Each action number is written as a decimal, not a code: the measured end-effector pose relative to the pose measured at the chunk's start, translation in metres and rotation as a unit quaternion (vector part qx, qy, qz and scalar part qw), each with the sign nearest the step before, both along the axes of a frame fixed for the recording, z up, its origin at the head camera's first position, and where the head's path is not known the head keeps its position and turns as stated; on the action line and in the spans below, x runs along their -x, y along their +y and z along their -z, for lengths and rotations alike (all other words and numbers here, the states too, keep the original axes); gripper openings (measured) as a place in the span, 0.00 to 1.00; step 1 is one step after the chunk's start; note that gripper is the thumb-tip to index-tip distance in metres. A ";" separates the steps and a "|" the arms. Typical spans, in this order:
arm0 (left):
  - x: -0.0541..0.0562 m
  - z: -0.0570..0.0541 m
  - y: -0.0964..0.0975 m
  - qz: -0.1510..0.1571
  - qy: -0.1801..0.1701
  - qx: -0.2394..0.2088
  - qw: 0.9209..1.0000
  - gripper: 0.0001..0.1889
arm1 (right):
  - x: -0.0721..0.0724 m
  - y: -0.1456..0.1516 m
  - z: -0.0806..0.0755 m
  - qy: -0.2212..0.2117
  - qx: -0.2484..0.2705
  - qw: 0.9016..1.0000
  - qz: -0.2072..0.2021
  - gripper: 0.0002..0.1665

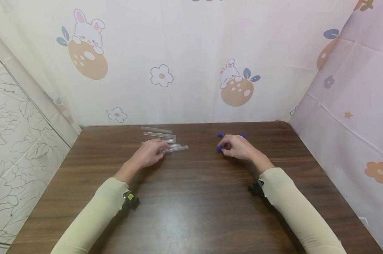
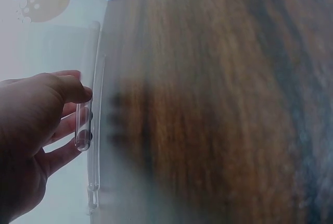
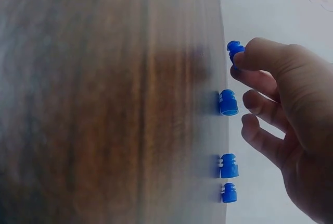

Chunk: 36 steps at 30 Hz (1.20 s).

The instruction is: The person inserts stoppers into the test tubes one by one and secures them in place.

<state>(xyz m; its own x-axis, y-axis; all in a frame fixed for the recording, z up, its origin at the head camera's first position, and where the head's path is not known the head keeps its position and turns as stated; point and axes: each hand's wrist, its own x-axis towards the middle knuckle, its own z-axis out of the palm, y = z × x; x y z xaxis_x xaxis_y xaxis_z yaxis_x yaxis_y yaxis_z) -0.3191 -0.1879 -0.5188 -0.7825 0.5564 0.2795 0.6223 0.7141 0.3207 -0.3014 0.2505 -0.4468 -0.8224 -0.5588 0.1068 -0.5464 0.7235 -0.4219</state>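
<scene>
Head view: The left hand (image 1: pixel 149 153) was over the far part of the desk (image 1: pixel 178 197), thumb and fingers pinching a clear tube (image 1: pixel 179 148). The other tubes (image 1: pixel 159 135) lay about it, mostly farther back. The right hand (image 1: pixel 239 147), well apart from the left, was clamped on a blue cap (image 1: pixel 219 148) at its fingertips. The other caps (image 1: pixel 220 134) sat near that hand. Sleeves (image 1: pixel 90 211) were pale. A curtain (image 1: pixel 191 46) printed with rabbits and flowers hung behind the desk.

Left wrist view: Thumb lay against one side of the held tube, fingers on the opposite side; its rounded end projected below the grip. More tubes showed just beyond. Blue caps were visible near the top edge.

Right wrist view: The held cap sat between thumb and forefinger. Three further caps rested in a line on the desk, the lower two near each other.
</scene>
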 end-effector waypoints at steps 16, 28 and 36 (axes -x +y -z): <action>-0.023 -0.030 0.003 0.025 0.020 -0.042 0.999 0.17 | -0.002 -0.002 -0.008 -0.003 0.009 1.000 0.004 0.10; -0.053 -0.078 0.013 -0.013 -0.016 -0.034 0.999 0.17 | -0.003 0.002 -0.021 -0.003 0.025 1.000 -0.003 0.14; -0.017 -0.040 -0.011 0.030 0.013 -0.094 0.995 0.16 | -0.001 0.006 -0.026 0.008 0.045 0.999 0.009 0.14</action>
